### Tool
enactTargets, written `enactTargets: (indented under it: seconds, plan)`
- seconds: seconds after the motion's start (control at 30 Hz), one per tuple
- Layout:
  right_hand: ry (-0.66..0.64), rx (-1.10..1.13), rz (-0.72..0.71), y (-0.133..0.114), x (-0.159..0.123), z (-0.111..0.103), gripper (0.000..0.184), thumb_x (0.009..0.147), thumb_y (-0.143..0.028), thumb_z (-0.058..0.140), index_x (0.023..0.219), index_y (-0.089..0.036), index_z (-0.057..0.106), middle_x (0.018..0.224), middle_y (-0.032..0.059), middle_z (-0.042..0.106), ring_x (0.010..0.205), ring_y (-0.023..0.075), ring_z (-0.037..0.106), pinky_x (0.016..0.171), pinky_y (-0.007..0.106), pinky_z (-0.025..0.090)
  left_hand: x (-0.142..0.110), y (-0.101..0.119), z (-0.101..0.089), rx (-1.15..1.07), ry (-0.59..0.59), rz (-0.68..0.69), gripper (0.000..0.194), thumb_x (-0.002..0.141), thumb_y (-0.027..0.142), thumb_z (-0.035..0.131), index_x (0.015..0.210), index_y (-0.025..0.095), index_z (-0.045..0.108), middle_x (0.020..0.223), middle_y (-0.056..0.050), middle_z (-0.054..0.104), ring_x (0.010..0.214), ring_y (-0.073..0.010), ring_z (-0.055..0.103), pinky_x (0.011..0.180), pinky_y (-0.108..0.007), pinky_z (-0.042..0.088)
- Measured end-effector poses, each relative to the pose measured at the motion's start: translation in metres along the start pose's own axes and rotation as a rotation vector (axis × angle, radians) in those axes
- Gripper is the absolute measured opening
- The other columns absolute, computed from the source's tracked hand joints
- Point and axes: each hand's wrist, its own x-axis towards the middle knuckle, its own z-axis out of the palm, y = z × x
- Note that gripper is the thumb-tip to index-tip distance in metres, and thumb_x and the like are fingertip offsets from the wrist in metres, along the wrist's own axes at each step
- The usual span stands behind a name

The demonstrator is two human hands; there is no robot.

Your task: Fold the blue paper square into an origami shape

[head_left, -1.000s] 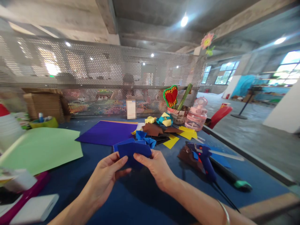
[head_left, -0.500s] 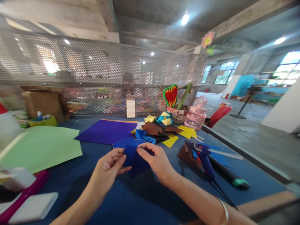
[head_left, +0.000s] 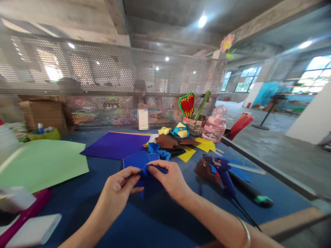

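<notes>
Between my two hands is a small piece of blue paper (head_left: 145, 172), bent up in the middle and partly hidden by fingers. My left hand (head_left: 121, 184) pinches its left side between thumb and fingertips. My right hand (head_left: 169, 175) grips its right side, thumb in front. Just behind them on the table lie flat blue paper sheets (head_left: 134, 161) with pale edges. Folded blue paper pieces (head_left: 162, 154) sit beyond my right hand, next to brown paper scraps (head_left: 167, 141) and yellow paper (head_left: 187, 155).
A blue glue gun (head_left: 224, 175) and a black-and-green tool (head_left: 262, 199) lie at the right. Purple paper (head_left: 113, 146) and light green paper (head_left: 51, 162) spread at left. A pink bottle (head_left: 214, 125) and a basket (head_left: 195, 127) stand behind. A mesh screen (head_left: 108, 75) borders the table.
The blue paper was held flatter with a broad face showing; now it is bent up between the fingers. My hands have come slightly closer together. The view has shifted slightly.
</notes>
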Motion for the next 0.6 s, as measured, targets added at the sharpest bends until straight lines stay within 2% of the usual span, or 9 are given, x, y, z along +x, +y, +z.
enactTargets:
  seconds: [0.07, 0.17, 0.27, 0.37, 0.5, 0.6]
  plan:
    - [-0.007, -0.012, -0.038, 0.0005, -0.0008, 0.0008, 0.021, 0.084, -0.038, 0.065, 0.093, -0.023, 0.077, 0.089, 0.0010, 0.074, 0.089, 0.0192, 0.065, 0.084, 0.032, 0.048, -0.0001, -0.0005, 0.0005, 0.006, -0.004, 0.001, 0.034, 0.059, 0.044, 0.080, 0.083, 0.021, 0.071, 0.080, 0.003, 0.065, 0.074, -0.0137, 0.063, 0.072, -0.033, 0.063]
    - [0.001, -0.039, -0.112, 0.0024, -0.0026, 0.0030, 0.025, 0.086, -0.038, 0.064, 0.102, -0.023, 0.076, 0.096, 0.0030, 0.070, 0.092, 0.0187, 0.064, 0.086, 0.032, 0.047, -0.0005, -0.0006, 0.0012, 0.016, -0.020, -0.001, 0.036, 0.061, 0.046, 0.079, 0.086, 0.021, 0.072, 0.094, 0.000, 0.069, 0.082, -0.0164, 0.066, 0.072, -0.033, 0.063]
    - [-0.010, -0.060, -0.161, 0.0036, -0.0056, 0.0059, 0.035, 0.091, -0.044, 0.058, 0.113, -0.021, 0.072, 0.099, 0.0056, 0.063, 0.092, 0.0179, 0.061, 0.086, 0.032, 0.047, -0.0005, -0.0025, 0.0016, 0.028, -0.056, -0.005, 0.038, 0.064, 0.049, 0.076, 0.089, 0.021, 0.073, 0.111, -0.003, 0.069, 0.088, -0.0182, 0.068, 0.072, -0.032, 0.063]
    - [-0.054, -0.071, -0.171, 0.0023, -0.0089, 0.0072, 0.045, 0.097, -0.053, 0.045, 0.118, -0.022, 0.070, 0.105, 0.0066, 0.058, 0.099, 0.0180, 0.059, 0.092, 0.033, 0.045, 0.0002, -0.0070, 0.0011, 0.033, -0.100, -0.007, 0.038, 0.068, 0.050, 0.074, 0.095, 0.023, 0.073, 0.119, -0.003, 0.066, 0.090, -0.0171, 0.068, 0.073, -0.029, 0.062]
    - [-0.075, -0.090, -0.151, -0.0013, -0.0098, 0.0044, 0.056, 0.098, -0.063, 0.032, 0.121, -0.027, 0.068, 0.125, 0.0071, 0.053, 0.119, 0.0211, 0.048, 0.109, 0.041, 0.031, -0.0006, -0.0103, 0.0001, 0.028, -0.136, -0.005, 0.038, 0.070, 0.051, 0.073, 0.099, 0.026, 0.071, 0.117, -0.001, 0.064, 0.090, -0.0151, 0.067, 0.074, -0.028, 0.062]
    - [-0.111, -0.080, -0.138, -0.0035, -0.0089, 0.0019, 0.063, 0.098, -0.066, 0.025, 0.120, -0.027, 0.068, 0.133, 0.0058, 0.053, 0.126, 0.0216, 0.044, 0.114, 0.043, 0.023, -0.0024, -0.0075, 0.0009, 0.035, -0.183, -0.002, 0.036, 0.072, 0.050, 0.072, 0.096, 0.024, 0.069, 0.102, 0.000, 0.065, 0.083, -0.0129, 0.065, 0.071, -0.029, 0.062]
